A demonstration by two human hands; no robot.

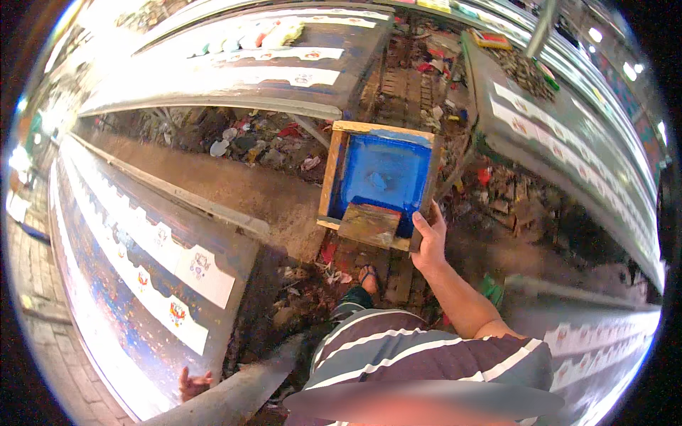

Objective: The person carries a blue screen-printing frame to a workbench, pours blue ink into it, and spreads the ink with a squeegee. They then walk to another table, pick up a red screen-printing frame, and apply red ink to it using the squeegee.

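Observation:
My right hand (430,240) grips the near right corner of a wooden screen-printing frame (383,129), its thumb on top of the rim. The frame is held in the air in front of me, between the tables. Its blue mesh (383,167) has a darker smear near the middle. A wooden squeegee (369,226), stained with paint, lies slanted across the near side of the frame. At the lower left, my left hand (194,384) is beside the near end of the left table, fingers apart and holding nothing. A grey, tube-like shape partly covers that hand's wrist.
Long tables (238,259) with rows of white printed pieces (202,270) stand on both sides. Crumpled coloured items (277,34) lie on the far left table. A metal pole (543,30) rises at the far right. Scraps litter the ground between tables, near my sandalled foot (369,279).

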